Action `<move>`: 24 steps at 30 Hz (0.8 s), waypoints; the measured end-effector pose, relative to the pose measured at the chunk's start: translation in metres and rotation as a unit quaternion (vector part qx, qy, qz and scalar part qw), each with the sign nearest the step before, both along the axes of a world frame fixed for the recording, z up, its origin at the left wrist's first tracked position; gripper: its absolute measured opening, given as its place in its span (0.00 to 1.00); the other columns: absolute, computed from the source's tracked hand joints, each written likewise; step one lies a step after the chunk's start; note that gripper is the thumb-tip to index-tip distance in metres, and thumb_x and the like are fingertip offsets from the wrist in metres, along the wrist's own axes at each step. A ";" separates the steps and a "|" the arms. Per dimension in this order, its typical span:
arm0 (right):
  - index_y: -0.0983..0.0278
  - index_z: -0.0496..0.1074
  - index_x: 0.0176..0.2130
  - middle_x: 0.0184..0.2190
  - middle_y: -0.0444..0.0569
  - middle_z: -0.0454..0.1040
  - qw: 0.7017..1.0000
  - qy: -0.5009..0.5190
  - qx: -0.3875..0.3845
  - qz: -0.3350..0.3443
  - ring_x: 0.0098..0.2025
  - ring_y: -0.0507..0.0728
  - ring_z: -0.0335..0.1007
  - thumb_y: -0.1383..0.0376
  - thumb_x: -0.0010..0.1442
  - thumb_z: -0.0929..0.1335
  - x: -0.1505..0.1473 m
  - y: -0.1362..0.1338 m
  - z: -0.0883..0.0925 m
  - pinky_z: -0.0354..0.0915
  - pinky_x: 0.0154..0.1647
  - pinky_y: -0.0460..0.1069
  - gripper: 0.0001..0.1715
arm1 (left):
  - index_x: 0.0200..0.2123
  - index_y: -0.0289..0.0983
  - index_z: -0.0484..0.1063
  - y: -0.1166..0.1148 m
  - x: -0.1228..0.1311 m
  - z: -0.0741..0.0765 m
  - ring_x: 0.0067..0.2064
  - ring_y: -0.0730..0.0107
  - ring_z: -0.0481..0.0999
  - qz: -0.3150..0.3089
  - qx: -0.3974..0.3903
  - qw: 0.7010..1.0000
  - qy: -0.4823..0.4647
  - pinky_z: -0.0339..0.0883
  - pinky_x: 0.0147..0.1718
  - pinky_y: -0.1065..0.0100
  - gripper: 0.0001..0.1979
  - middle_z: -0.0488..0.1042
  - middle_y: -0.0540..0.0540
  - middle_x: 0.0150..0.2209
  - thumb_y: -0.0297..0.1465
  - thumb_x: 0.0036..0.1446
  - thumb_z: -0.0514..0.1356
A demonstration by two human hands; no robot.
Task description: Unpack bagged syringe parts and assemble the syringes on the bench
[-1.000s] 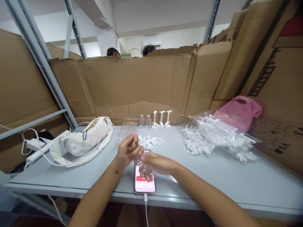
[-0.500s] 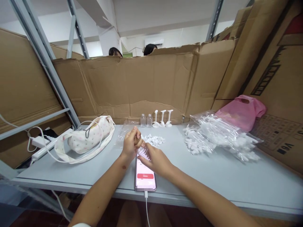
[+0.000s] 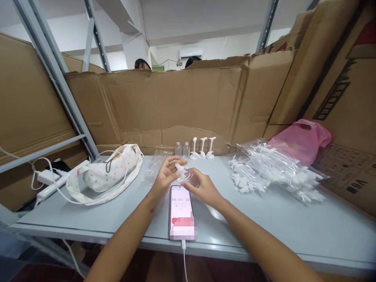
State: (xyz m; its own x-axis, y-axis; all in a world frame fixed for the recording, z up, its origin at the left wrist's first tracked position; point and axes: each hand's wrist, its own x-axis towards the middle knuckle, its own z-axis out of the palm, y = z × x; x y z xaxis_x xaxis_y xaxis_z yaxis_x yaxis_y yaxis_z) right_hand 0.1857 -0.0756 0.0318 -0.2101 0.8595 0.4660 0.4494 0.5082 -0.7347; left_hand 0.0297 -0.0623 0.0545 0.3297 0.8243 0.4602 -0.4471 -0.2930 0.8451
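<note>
My right hand [image 3: 203, 189] grips a small clear plastic bottle [image 3: 191, 177] lying sideways, just beyond the top of a phone [image 3: 181, 211]. My left hand [image 3: 166, 176] sits at the bottle's white cap end, fingers loosely spread and curled around the cap [image 3: 179, 168]. Behind the hands lies a heap of small white caps, mostly hidden. Two clear bottles [image 3: 182, 149] and three white pump heads [image 3: 202, 147] stand at the cardboard wall.
A clear bag of white pump parts [image 3: 273, 172] lies right of the hands, a pink bag [image 3: 299, 140] behind it. A floral pouch [image 3: 104, 172] and a charger with cable [image 3: 44, 178] lie left. Cardboard walls [image 3: 164, 105] surround the grey table [image 3: 264, 231]. Two heads show beyond.
Both hands moved away from me with the bottle, uncovering the phone screen. My left hand went from a closed pinch to looser fingers at the cap.
</note>
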 end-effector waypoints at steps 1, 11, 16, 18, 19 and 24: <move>0.63 0.65 0.41 0.27 0.44 0.71 0.996 0.048 -0.058 0.051 0.25 0.52 0.66 0.53 0.53 0.67 0.002 0.001 0.002 0.60 0.26 0.47 0.20 | 0.49 0.41 0.63 0.001 -0.002 -0.001 0.49 0.61 0.70 -0.025 -0.013 0.999 0.020 0.60 0.48 0.61 0.23 0.72 0.43 0.48 0.32 0.48 0.64; 0.65 0.64 0.34 0.16 0.40 0.66 0.826 0.205 -0.350 0.391 0.14 0.49 0.61 0.45 0.53 0.64 0.011 0.001 0.005 0.54 0.14 0.44 0.25 | 0.39 0.38 0.73 -0.003 0.002 -0.008 0.55 0.57 0.66 -0.138 -0.118 0.983 -0.034 0.60 0.48 0.63 0.16 0.75 0.45 0.39 0.33 0.45 0.67; 0.65 0.64 0.35 0.20 0.42 0.68 0.968 0.045 -0.185 0.164 0.19 0.51 0.64 0.51 0.56 0.64 0.005 -0.004 0.007 0.57 0.20 0.46 0.19 | 0.38 0.37 0.73 0.003 0.006 -0.014 0.53 0.59 0.68 -0.093 -0.151 0.982 -0.061 0.58 0.51 0.61 0.16 0.76 0.45 0.37 0.31 0.43 0.68; 0.64 0.65 0.39 0.25 0.46 0.71 0.995 -0.059 -0.080 0.011 0.25 0.54 0.67 0.52 0.55 0.65 0.001 -0.005 0.005 0.57 0.24 0.47 0.19 | 0.41 0.36 0.72 0.007 0.009 -0.017 0.49 0.62 0.71 -0.054 -0.170 0.982 -0.062 0.59 0.49 0.62 0.18 0.75 0.44 0.41 0.31 0.43 0.68; 0.64 0.65 0.41 0.29 0.49 0.73 0.992 -0.110 -0.027 -0.058 0.28 0.55 0.68 0.53 0.55 0.65 -0.001 -0.005 0.004 0.57 0.26 0.47 0.19 | 0.42 0.36 0.72 0.008 0.011 -0.018 0.47 0.64 0.72 -0.033 -0.176 0.982 -0.064 0.60 0.49 0.63 0.19 0.75 0.44 0.43 0.31 0.44 0.68; 0.62 0.64 0.46 0.37 0.52 0.74 0.966 -0.180 0.083 -0.163 0.34 0.58 0.69 0.53 0.56 0.64 -0.003 -0.006 0.000 0.57 0.31 0.48 0.22 | 0.44 0.37 0.72 0.007 0.016 -0.016 0.49 0.64 0.71 0.016 -0.164 0.984 -0.064 0.59 0.50 0.64 0.20 0.74 0.44 0.45 0.32 0.45 0.67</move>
